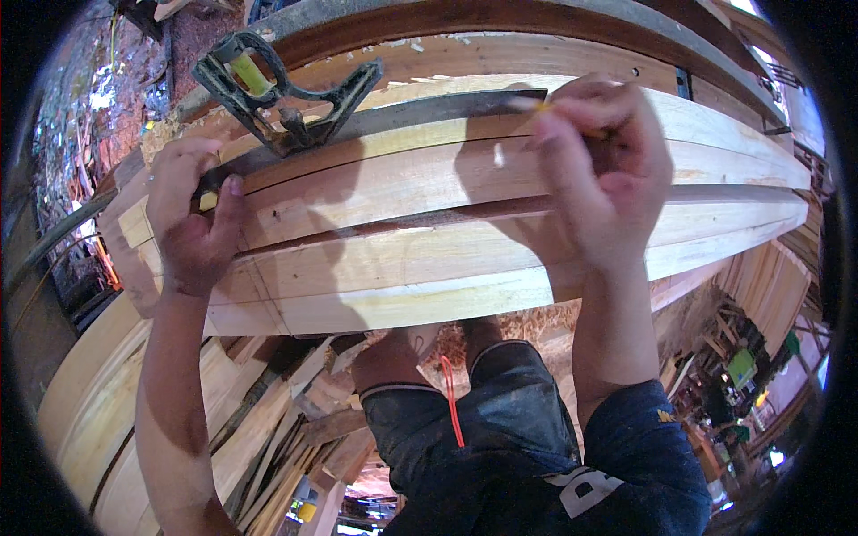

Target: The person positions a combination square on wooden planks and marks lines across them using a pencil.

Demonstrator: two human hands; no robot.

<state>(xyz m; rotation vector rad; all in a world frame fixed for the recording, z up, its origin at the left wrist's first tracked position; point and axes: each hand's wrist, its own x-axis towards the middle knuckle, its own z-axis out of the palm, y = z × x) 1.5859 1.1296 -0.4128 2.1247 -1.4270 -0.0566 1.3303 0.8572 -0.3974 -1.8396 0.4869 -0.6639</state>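
Note:
A combination square with a black head (pixel 268 98) and yellowish level vial lies across pale timber boards (pixel 402 259), its long metal blade (pixel 402 113) running left to right. My left hand (pixel 192 214) grips the blade's left end against the boards, thumb and fingers bent around it. My right hand (pixel 608 183), slightly blurred, pinches a small pencil-like marker (pixel 538 105) at the blade's right end, its tip close to the blade's edge. Both hands cast shadows on the wood.
Dark rails (pixel 581 36) run behind the boards. More long planks (pixel 89 375) and offcuts lie lower left, with wood shavings (pixel 527 326) beneath the work. My legs are below the near edge. A cluttered workshop area (pixel 742 375) shows at the right.

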